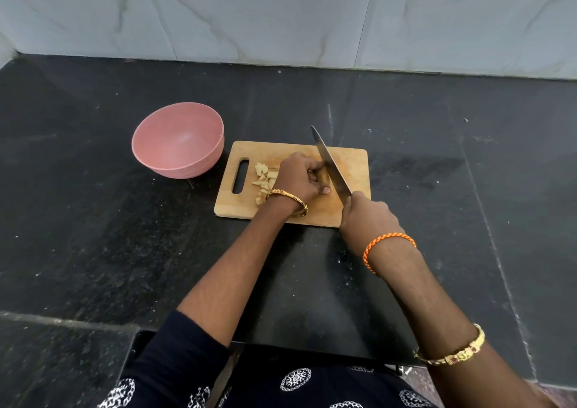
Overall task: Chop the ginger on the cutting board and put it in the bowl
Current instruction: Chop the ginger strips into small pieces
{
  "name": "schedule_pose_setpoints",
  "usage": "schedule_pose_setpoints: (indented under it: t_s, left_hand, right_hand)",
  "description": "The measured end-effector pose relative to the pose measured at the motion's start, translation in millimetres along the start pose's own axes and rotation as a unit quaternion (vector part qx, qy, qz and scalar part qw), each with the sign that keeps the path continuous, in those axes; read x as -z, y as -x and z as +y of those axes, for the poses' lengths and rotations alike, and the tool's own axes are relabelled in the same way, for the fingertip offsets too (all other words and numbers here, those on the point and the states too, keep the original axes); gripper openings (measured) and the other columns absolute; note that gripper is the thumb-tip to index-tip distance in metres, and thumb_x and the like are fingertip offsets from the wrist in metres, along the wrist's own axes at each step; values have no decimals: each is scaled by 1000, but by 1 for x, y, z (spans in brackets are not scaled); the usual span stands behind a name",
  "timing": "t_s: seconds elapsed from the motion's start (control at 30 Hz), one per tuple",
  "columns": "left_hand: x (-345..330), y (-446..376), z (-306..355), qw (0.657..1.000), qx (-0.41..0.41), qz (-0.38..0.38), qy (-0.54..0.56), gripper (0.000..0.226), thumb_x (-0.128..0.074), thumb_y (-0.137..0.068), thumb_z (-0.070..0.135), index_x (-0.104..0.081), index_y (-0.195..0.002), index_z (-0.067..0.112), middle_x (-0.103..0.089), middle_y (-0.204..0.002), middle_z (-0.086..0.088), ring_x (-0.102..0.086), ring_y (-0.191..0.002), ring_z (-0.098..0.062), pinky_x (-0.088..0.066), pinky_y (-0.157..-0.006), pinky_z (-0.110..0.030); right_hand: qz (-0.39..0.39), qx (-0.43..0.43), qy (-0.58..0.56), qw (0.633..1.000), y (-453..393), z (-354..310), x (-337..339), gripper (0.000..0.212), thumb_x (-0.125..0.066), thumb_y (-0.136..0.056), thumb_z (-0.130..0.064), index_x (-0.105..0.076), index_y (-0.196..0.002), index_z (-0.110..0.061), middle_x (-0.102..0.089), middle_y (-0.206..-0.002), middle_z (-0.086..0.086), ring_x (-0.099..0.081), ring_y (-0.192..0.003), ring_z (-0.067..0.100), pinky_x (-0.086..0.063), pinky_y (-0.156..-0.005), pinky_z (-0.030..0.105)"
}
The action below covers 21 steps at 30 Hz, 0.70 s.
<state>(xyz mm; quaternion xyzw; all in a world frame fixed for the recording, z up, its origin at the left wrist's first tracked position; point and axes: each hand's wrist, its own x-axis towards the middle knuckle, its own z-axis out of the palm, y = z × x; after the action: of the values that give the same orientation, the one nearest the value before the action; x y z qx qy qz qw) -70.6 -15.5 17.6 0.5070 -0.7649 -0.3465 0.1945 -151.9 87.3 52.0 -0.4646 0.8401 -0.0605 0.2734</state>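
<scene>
A wooden cutting board [349, 170] lay at centre frame on a black stone counter [93, 235], its slot handle at the board's left end. The left hand [299, 176] sat on the board w/ fingers curled down over a brownish ginger piece [324, 175], pinning it in place; only a small bit of the ginger showed between the knuckles and the blade. The right hand [365, 217], just below-right of the board's lower right corner, was wrapped tight round the handle of a knife [331, 167]; the handle itself was hidden inside the fist. The blade ran diagonally from that fist up to a tip past the board's top edge, its flat side right beside the left-hand fingers. Whether the edge was touching the ginger or just above it was hard to tell, probably in contact.

Pale cut ginger chunks [262, 179] lay in a loose cluster on the board, left of the left hand, btwn it and the slot handle. A pink bowl [178, 140] stood on the counter upper left of the board, near but apart from it, w/ nothing seen inside.

A gold bangle [288, 201] ringed the left wrist; an orange braided cord [387, 248] ringed the right wrist, and a gold bracelet [452, 350] sat farther up that forearm. Marbled light wall tile [281, 17] filled the top of the frame.
</scene>
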Motion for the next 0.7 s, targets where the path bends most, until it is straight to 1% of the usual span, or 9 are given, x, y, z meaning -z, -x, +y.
schedule_pose_setpoints:
  t_s: [0.03,0.2,0.27,0.33,0.4,0.43,0.5,0.57,0.7]
  left_hand:
    - [0,0,0,1000,0,3,2,59,-81,-67,9,-59,-121,3,-60,-115,-10,-61,-98,-21,-51,-88,-25]
    - [0,2,-1,1000,-4,8,6,56,-80,-68,8,-60,-120,3,-59,-111,-8,-56,-85,-12,-45,-79,-15]
    - [1,3,-1,1000,-9,6,10,53,-80,-68,7,-62,-117,3,-60,-109,-10,-58,-84,-15,-50,-81,-20]
    - [1,3,-2,1000,-17,3,9,49,-80,-67,6,-64,-113,1,-61,-106,-13,-61,-89,-22,-54,-85,-30]
    - [2,3,-2,1000,-20,4,5,45,-81,-67,7,-66,-109,0,-61,-104,-14,-62,-91,-25,-53,-87,-35]
    - [2,2,-2,1000,-18,4,2,46,-81,-67,9,-66,-109,1,-62,-104,-14,-62,-91,-25,-53,-87,-34]
    - [2,2,-3,1000,-11,1,1,52,-80,-68,11,-63,-116,2,-64,-107,-13,-61,-89,-19,-51,-85,-24]
    - [3,2,-3,1000,-7,-4,6,55,-80,-69,11,-60,-119,2,-66,-109,-11,-56,-84,-9,-44,-77,-13]
    - [3,3,-4,1000,6,-6,20,57,-81,-68,11,-60,-120,2,-66,-113,-9,-54,-82,-5,-42,-77,-12]
  right_hand:
    - [-1,0,1,1000,2,1,-1,21,-32,-101,-23,-47,-110,-10,-50,-88,10,-60,-92,31,-53,-81,41]
    - [-4,-9,-4,1000,14,7,-8,17,-34,-101,-22,-45,-106,-11,-49,-87,10,-60,-89,30,-53,-79,41]
    - [-7,-13,-5,1000,22,13,-11,17,-31,-101,-25,-42,-101,-12,-46,-82,8,-56,-85,28,-50,-74,39]
    - [-8,-15,-14,1000,34,21,-15,19,-27,-102,-28,-38,-95,-14,-45,-81,7,-53,-81,27,-45,-70,37]
    - [-12,-15,-28,999,46,30,-17,23,-26,-102,-31,-39,-91,-16,-50,-81,8,-56,-79,28,-47,-70,37]
    - [-15,-16,-37,999,51,35,-16,25,-26,-102,-32,-40,-89,-16,-52,-79,7,-57,-77,28,-48,-70,37]
    - [-23,-18,-57,998,61,44,-10,29,-27,-101,-33,-41,-80,-19,-53,-75,7,-56,-71,26,-46,-68,34]
    - [-20,-22,-85,996,68,48,-4,33,-28,-100,-34,-41,-73,-21,-55,-75,8,-55,-70,27,-44,-67,33]
    - [20,-19,-127,992,57,38,2,33,-28,-100,-34,-47,-79,-17,-58,-83,13,-56,-74,29,-42,-68,33]
